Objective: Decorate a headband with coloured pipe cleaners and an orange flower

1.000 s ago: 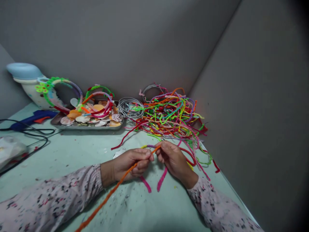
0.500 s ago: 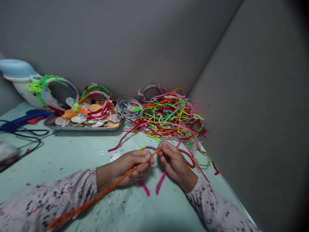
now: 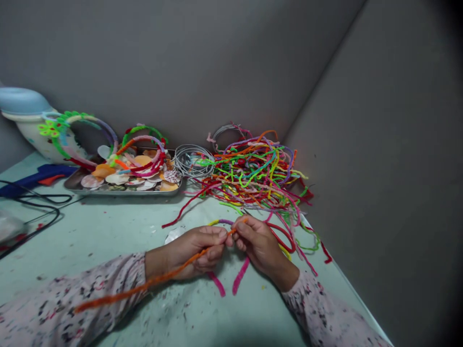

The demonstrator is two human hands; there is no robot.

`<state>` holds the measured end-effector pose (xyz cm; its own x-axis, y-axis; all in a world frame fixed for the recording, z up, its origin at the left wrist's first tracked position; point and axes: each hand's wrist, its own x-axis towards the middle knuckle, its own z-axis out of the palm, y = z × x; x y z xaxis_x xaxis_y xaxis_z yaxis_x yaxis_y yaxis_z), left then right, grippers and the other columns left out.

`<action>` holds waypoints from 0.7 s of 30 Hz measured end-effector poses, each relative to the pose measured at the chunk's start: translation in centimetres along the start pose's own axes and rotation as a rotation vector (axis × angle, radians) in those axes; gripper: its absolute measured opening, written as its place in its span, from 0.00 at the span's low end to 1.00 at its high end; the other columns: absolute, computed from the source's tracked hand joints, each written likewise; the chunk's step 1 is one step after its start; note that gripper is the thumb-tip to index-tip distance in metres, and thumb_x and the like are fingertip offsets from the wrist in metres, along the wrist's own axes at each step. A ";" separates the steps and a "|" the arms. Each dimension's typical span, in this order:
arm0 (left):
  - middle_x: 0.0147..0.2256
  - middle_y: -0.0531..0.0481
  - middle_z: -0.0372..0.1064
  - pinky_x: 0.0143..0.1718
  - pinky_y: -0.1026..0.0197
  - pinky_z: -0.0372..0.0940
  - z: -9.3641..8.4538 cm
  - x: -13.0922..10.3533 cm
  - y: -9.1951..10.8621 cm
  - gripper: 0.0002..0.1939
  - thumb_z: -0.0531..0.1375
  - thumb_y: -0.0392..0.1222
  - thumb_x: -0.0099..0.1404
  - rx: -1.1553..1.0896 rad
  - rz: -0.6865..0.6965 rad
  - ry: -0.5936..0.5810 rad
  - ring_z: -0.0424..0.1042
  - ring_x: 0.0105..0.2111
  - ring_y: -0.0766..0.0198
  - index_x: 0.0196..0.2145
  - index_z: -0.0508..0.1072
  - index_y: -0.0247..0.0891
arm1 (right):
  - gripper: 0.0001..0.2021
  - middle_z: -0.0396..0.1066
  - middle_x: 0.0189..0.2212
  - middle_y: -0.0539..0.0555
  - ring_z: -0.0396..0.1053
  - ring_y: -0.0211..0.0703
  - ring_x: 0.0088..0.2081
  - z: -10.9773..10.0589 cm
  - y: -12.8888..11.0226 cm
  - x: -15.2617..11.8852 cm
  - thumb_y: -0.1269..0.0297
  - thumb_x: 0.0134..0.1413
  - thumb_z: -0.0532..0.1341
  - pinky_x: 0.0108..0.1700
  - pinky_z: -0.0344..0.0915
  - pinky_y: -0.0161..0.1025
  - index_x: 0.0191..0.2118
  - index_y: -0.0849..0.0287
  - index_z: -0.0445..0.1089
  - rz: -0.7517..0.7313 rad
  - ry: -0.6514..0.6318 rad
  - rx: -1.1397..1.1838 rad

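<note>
As I see from afar, the left hand point(image 3: 197, 251) holds an orange pipe cleaner point(image 3: 159, 279) in narrow grip; the right hand point(image 3: 259, 245) pinches its end.

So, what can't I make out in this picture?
In the head view:
Whether the pink ends join: the left hand and right hand hide where they lead.
Orange stem: the left hand covers part of it.
White bundle: cut off by the left edge.
Tangled pile: upper strands hide those beneath.
</note>
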<state>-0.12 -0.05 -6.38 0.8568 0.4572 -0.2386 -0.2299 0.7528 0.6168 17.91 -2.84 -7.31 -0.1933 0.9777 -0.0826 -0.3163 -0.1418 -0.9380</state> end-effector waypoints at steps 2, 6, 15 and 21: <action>0.14 0.58 0.55 0.11 0.73 0.43 0.0 -0.2 0.1 0.06 0.56 0.36 0.64 -0.013 -0.023 -0.045 0.47 0.10 0.76 0.34 0.72 0.32 | 0.12 0.70 0.22 0.49 0.60 0.29 0.20 0.0 0.0 0.0 0.55 0.53 0.64 0.23 0.54 0.28 0.29 0.60 0.68 0.006 -0.032 0.067; 0.17 0.55 0.60 0.14 0.73 0.49 0.3 -0.4 0.1 0.07 0.58 0.36 0.63 0.000 -0.001 0.019 0.55 0.13 0.76 0.36 0.73 0.30 | 0.12 0.69 0.22 0.49 0.62 0.32 0.21 -0.5 -0.2 0.2 0.56 0.53 0.64 0.25 0.58 0.30 0.30 0.60 0.69 -0.047 0.029 -0.071; 0.22 0.54 0.62 0.13 0.73 0.45 0.3 0.3 0.2 0.05 0.58 0.33 0.62 -0.051 0.079 0.162 0.57 0.15 0.76 0.37 0.71 0.31 | 0.12 0.64 0.22 0.47 0.59 0.32 0.22 -2.5 -2.6 2.2 0.54 0.54 0.63 0.24 0.55 0.30 0.30 0.58 0.68 -0.227 0.274 -0.199; 0.19 0.55 0.63 0.11 0.73 0.43 0.2 0.5 0.2 0.09 0.56 0.40 0.66 0.054 0.092 0.228 0.54 0.12 0.76 0.37 0.71 0.31 | 0.14 0.65 0.22 0.47 0.59 0.33 0.21 -2.5 -1.6 3.0 0.52 0.53 0.62 0.23 0.56 0.31 0.30 0.58 0.68 -0.180 0.214 -0.220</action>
<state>0.31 0.24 -6.24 0.7058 0.6223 -0.3386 -0.2719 0.6793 0.6816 20.13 0.70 -6.92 0.0537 0.9976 0.0443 -0.1158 0.0502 -0.9920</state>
